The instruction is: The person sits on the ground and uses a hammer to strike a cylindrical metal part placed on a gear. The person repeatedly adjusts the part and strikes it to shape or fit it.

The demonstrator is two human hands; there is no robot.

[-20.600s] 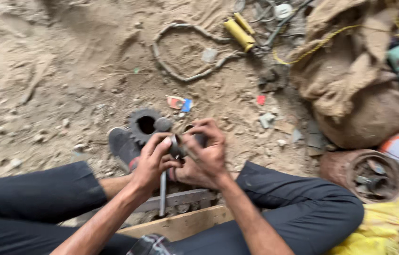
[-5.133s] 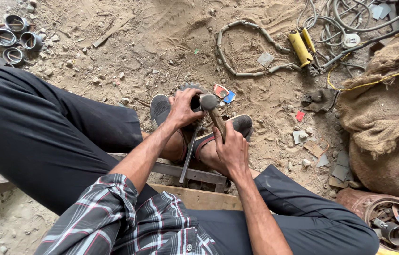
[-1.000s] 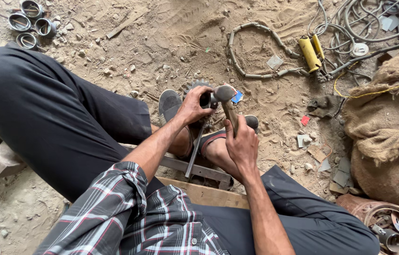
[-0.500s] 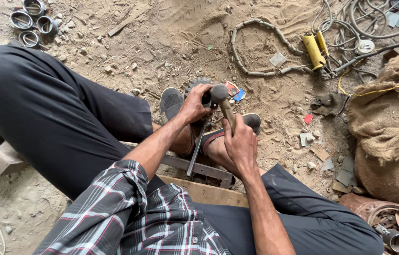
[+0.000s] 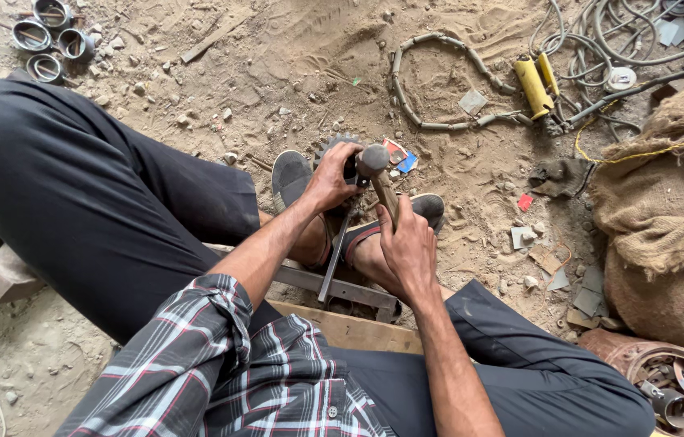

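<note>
Looking down from my head, I sit on sandy ground with my knees spread, dark trousers on both legs and a plaid sleeve point(image 5: 196, 356) on my left arm. My right hand point(image 5: 408, 247) is closed around the wooden handle of a hammer point(image 5: 376, 171), fingers wrapped tight, the metal head up near my left hand. My left hand point(image 5: 331, 174) is curled shut on a dark round metal part point(image 5: 348, 166) that sits just past my feet; most of that part is hidden under my fingers, so I cannot tell its exact shape. A thin metal rod point(image 5: 334, 259) runs down from under that hand toward a flat steel bar point(image 5: 334, 285) lying across in front of me, with a wooden plank point(image 5: 350, 332) just behind it. My sandalled feet rest either side of the rod, the left sandal point(image 5: 289, 174) and the right sandal point(image 5: 427, 206) near the part. Further out on the dirt lie a curved hose point(image 5: 431, 81), two yellow handles point(image 5: 535, 85) beside a tangle of cables point(image 5: 617, 32), a burlap sack point(image 5: 666, 210) at my right, several metal rings point(image 5: 50, 36) far left, and a rusty round housing point(image 5: 666, 384) at the lower right.
</note>
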